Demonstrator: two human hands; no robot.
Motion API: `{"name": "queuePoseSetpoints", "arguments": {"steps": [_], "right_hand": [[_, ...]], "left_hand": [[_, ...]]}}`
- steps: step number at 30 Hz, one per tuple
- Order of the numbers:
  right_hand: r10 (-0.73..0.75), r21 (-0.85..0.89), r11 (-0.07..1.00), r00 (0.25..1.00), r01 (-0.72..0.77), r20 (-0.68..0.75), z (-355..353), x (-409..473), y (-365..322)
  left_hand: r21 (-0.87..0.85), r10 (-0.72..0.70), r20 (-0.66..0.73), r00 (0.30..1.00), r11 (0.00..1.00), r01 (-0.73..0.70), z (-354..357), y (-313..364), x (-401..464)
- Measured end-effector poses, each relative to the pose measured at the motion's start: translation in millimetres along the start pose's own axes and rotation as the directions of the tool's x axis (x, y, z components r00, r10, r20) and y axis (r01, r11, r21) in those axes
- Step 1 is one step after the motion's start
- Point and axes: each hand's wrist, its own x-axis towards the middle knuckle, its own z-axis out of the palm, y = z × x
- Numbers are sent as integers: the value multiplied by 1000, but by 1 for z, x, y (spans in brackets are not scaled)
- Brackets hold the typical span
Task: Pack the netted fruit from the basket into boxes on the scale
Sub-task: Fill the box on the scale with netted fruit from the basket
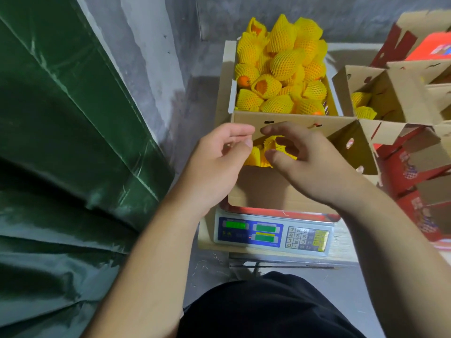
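An open cardboard box (268, 189) stands on a digital scale (273, 234). Yellow netted fruit (256, 154) lies inside it, mostly hidden by my hands. My left hand (219, 157) hovers at the box's left wall, its fingers loosely curled, with nothing seen in them. My right hand (307, 162) is spread over the netted fruit with relaxed, bent fingers and grips nothing visible. Behind this box, a larger carton (230, 81) is heaped with several yellow netted fruits (283, 64); a few bare orange fruits show among them.
To the right stands another open cardboard box (390, 93) with two netted fruits (361, 101) in it. Red printed cartons (415, 167) are stacked at the far right. A green tarpaulin (61, 118) fills the left side. A grey wall is behind.
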Motion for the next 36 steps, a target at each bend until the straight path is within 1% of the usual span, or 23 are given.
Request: {"name": "queuePoseSetpoints", "arguments": {"steps": [3,6,8,13,15,17,18,19,21,23,24,26,30,31,33,34,36], "right_hand": [[3,111,994,1000,-4,12,-5,6,4],[8,161,987,1000,-7,-6,-15,17,12],[12,158,987,1000,-7,-28,-24,30,18],[70,45,997,997,-68,-42,-62,86,50],[102,-47,994,994,-104,-40,-79,116,72],[166,-181,969,986,-166,-10,-93,149,98],[222,-246,946,975,-209,24,-99,165,110],[286,-299,919,956,-255,62,-102,180,121],[394,-375,868,911,-326,121,-99,203,142],[452,-432,833,877,-347,166,-88,213,159],[470,-454,820,863,-348,188,-82,215,167],[495,-474,804,846,-360,198,-74,219,181],[495,-450,806,854,-384,159,-75,228,190],[483,-447,813,861,-373,158,-74,228,191],[449,-426,830,884,-359,128,-75,226,189],[429,-410,839,898,-356,98,-77,225,186],[365,-343,877,931,-337,18,-88,221,177]], "left_hand": [[-28,-5,7,1000,1000,5,11,3,15],[-12,4,43,999,1000,-4,25,7,39],[15,9,72,997,1000,-10,35,9,62],[143,31,133,991,988,-50,57,18,140],[195,25,154,988,979,-55,72,17,179],[283,-11,194,981,958,-45,91,10,220],[362,-52,220,974,932,-32,101,4,241],[470,-108,249,963,882,-22,111,-2,260],[696,-249,312,917,717,-42,127,-14,291],[831,-369,333,868,550,-85,136,-24,308],[865,-407,325,853,492,-95,139,-29,313],[901,-444,286,849,427,-80,144,-36,317],[957,-437,144,888,289,-13,155,-39,311],[962,-433,118,894,273,5,159,-39,309],[962,-423,105,900,273,16,160,-40,310],[956,-424,103,900,291,28,158,-40,311],[922,-434,80,897,375,100,145,-36,311]]}}
